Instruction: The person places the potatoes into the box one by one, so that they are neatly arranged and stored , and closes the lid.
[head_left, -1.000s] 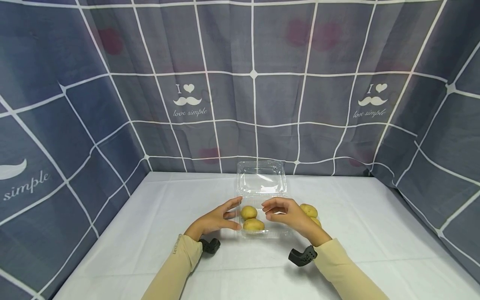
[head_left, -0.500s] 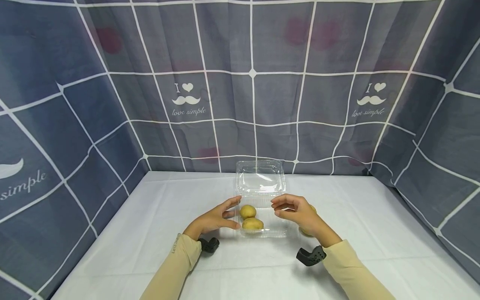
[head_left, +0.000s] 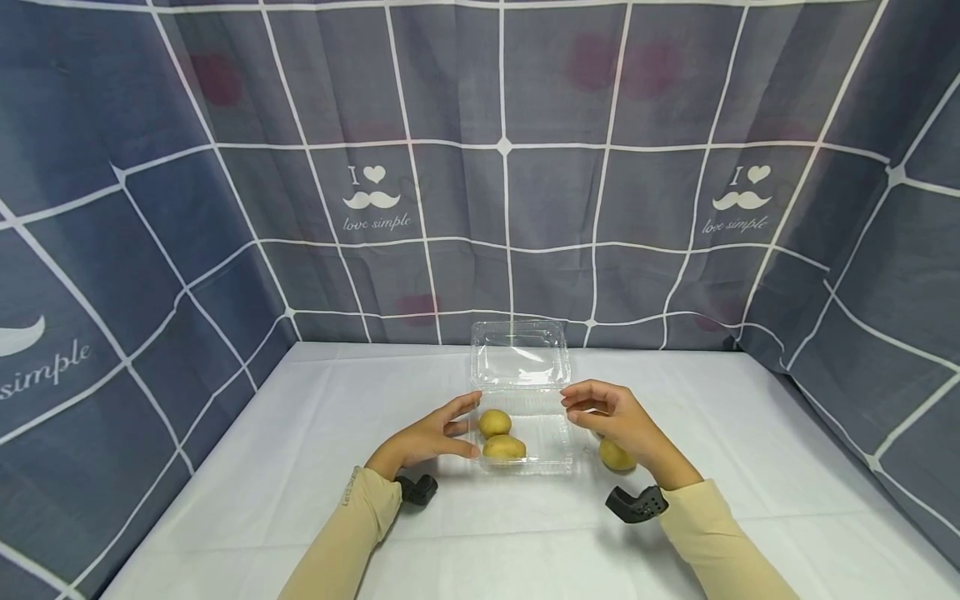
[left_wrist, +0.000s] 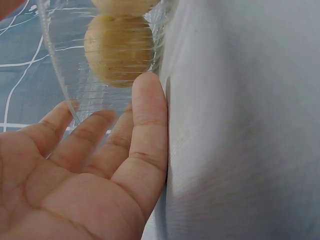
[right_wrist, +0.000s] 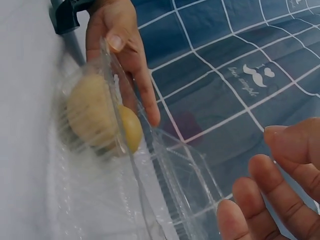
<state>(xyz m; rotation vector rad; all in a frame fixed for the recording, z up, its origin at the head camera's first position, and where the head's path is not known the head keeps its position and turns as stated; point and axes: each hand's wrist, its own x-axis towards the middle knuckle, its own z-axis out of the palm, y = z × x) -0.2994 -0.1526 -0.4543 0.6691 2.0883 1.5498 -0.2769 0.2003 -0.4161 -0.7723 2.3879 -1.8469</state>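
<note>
A clear plastic clamshell box (head_left: 542,427) stands with its lid (head_left: 521,354) raised at the back. Two potatoes, a smaller one (head_left: 494,423) and a larger one (head_left: 505,447), lie in its left part. My left hand (head_left: 429,435) rests at the box's left wall, fingers extended; the left wrist view shows a potato (left_wrist: 117,52) through the ribbed plastic. Just right of the box hovers my right hand (head_left: 622,421), its fingers loosely bent and holding nothing. Under that hand a potato (head_left: 617,456) lies on the cloth, and another behind it is mostly hidden.
White cloth (head_left: 360,387) covers the table. Dark checked curtains (head_left: 457,200) rise behind it and on both sides. A black wrist camera (head_left: 636,505) sits below the right wrist, another (head_left: 417,490) below the left.
My right hand has moved rightward from over the box to beyond its right edge, above the loose potatoes. The left hand stays by the box's left wall.
</note>
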